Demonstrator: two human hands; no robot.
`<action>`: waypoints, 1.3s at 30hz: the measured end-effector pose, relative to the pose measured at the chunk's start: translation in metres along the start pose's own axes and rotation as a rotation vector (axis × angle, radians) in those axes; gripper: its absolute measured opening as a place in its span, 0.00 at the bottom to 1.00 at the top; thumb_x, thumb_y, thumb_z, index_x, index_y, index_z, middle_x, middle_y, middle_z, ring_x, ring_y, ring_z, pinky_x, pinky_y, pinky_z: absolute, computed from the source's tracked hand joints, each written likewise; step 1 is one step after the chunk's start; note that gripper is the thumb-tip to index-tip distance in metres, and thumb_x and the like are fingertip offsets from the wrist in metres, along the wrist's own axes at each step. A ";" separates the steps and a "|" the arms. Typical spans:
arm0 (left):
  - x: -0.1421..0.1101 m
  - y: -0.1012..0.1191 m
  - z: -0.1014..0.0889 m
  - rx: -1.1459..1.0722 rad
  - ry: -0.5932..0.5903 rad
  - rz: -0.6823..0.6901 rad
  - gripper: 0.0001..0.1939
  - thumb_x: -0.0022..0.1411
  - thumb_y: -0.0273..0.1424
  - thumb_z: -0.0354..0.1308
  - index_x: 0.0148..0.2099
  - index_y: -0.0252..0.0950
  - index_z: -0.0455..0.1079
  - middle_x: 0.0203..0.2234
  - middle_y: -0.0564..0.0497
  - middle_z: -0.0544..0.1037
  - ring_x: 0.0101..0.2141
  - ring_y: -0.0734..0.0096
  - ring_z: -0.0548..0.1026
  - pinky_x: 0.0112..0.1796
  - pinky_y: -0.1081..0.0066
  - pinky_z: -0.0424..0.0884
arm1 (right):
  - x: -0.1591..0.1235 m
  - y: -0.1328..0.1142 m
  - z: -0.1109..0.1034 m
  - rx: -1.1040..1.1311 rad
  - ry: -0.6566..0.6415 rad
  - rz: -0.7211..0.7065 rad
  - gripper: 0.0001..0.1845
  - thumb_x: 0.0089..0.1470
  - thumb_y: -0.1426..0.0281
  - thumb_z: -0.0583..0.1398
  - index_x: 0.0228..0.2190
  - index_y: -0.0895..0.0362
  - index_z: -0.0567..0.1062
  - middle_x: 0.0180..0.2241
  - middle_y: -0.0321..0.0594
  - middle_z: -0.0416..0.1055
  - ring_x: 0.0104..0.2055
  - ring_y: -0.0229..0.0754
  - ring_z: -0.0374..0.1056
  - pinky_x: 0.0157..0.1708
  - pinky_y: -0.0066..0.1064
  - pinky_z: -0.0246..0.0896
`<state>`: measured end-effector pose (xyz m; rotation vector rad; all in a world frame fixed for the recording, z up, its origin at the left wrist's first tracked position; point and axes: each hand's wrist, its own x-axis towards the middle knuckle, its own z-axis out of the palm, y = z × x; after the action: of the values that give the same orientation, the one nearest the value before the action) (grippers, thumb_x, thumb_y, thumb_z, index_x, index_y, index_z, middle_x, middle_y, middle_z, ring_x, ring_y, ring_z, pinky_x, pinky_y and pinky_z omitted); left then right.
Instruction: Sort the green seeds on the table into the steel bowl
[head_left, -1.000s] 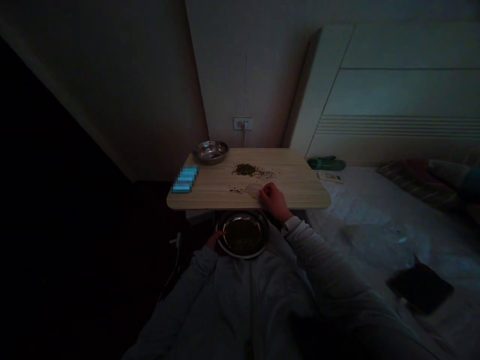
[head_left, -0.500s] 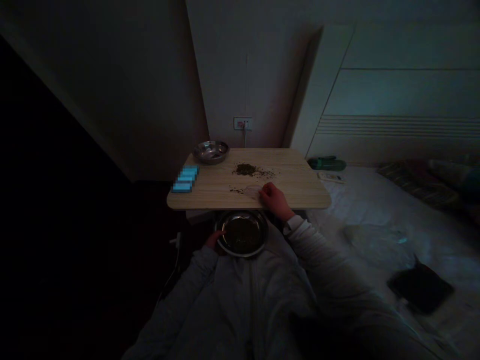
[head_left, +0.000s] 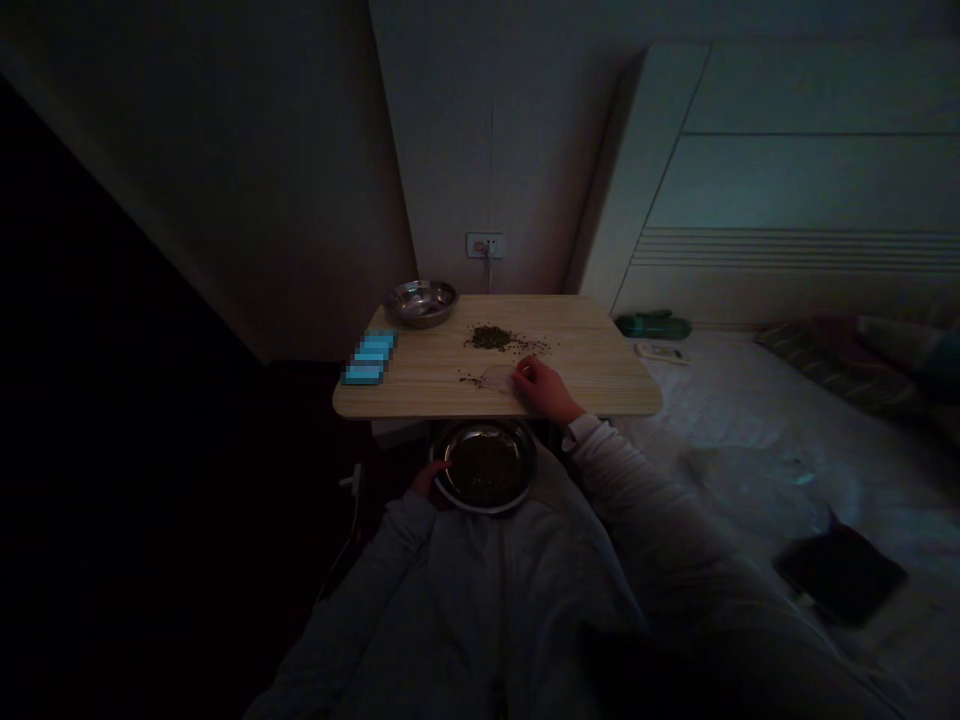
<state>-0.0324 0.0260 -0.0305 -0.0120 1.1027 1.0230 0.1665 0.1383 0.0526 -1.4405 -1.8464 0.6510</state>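
My left hand (head_left: 429,480) is closed on the left rim of a round metal bowl (head_left: 530,470), its thumb over the edge. The bowl rests on my lap below the table's front edge, with a dark mass inside. My right hand (head_left: 546,388) is over the front of the table, fingers pinched on a thin clear piece (head_left: 496,378) whose exact kind I cannot make out. A few dark green grains (head_left: 471,379) lie just left of the clear piece. Beyond my right hand lies a larger pile of green grains (head_left: 491,338), scattered out to the right.
The small wooden table (head_left: 600,380) carries a second metal bowl (head_left: 421,303) at the back left and a lit phone (head_left: 370,358) at the left edge. To the right is a bed with a green bottle (head_left: 652,326), a white remote (head_left: 663,354) and a dark flat object (head_left: 841,572).
My right hand has shifted slightly up and left with its fingers more curled, and the clear piece moved slightly left. My left hand and the bowl stay as they were.
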 end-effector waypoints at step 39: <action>0.003 0.000 -0.004 0.006 -0.008 -0.016 0.22 0.55 0.23 0.52 0.52 0.25 0.68 0.19 0.46 0.79 0.28 0.59 0.79 0.39 0.62 0.72 | -0.021 0.017 -0.005 0.190 -0.127 -0.049 0.11 0.46 0.61 0.57 0.28 0.56 0.66 0.22 0.34 0.68 0.26 0.36 0.61 0.27 0.27 0.54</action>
<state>-0.0347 0.0258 -0.0347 -0.0119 1.0964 1.0047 0.1843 0.1221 0.0388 -1.2517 -1.8550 0.8860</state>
